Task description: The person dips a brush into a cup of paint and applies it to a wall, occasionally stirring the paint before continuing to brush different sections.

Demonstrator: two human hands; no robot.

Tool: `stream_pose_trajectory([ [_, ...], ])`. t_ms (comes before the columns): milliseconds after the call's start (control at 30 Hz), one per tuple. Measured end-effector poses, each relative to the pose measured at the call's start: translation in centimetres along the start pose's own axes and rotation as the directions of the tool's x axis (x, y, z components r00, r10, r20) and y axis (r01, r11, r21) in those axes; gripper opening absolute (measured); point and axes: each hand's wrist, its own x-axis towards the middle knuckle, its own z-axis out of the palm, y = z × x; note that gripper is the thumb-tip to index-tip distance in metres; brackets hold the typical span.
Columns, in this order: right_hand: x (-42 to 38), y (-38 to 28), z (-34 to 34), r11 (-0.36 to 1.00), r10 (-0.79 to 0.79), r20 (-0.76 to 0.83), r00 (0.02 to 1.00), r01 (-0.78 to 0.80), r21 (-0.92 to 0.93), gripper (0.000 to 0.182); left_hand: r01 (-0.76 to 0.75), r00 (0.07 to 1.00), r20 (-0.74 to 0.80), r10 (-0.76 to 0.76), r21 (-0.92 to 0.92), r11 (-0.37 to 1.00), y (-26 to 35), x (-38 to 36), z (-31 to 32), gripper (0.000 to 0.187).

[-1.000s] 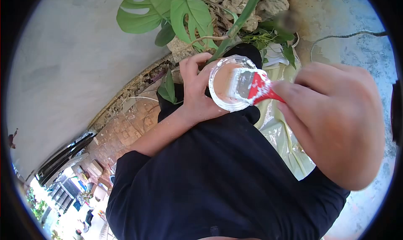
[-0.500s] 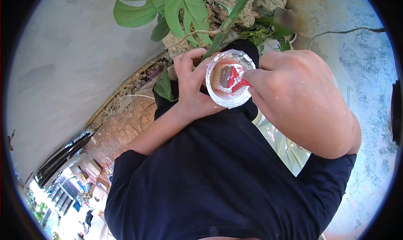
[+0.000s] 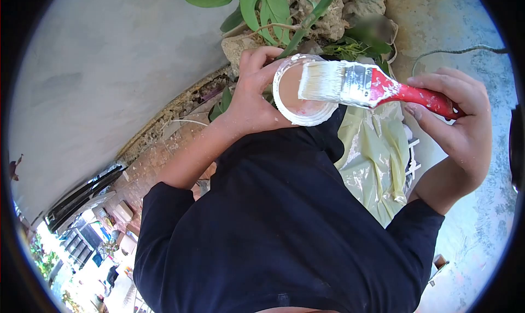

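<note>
I've got the left hand [image 3: 252,90] on my feed, fingers spread wide round the left side of the paint-crusted cup [image 3: 306,119], and here's the right hand [image 3: 462,110], thumb and fingers pinched on the red handle of the paintbrush [image 3: 362,84]. White-coated bristles [image 3: 321,81] lie over the opening, their base crossing the rim's right edge; I'd favour a steady cup and light strokes against that edge, shedding drips.

close, downward view from the head
</note>
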Motion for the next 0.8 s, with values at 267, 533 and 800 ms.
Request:
stream_pose_trajectory([
  [267,-2.8,5.6,1.2,0.932,0.210,-0.086,0.974,-0.173,0.318,0.026,-0.031,0.995,0.095,0.032,-0.014,0.999,-2.5,0.8,-1.0,0.086],
  [533,-4.1,12.6,5.8,0.791,0.291,-0.227,0.929,-0.100,0.604,0.029,0.129,0.989,0.080,-0.124,-0.066,0.989,-1.9,1.8,-1.1,0.077],
  [800,-3.1,12.7,4.8,0.818,0.124,-0.217,0.968,0.024,0.574,0.032,0.067,0.997,0.025,-0.069,0.077,0.995,-1.6,1.9,1.2,0.084],
])
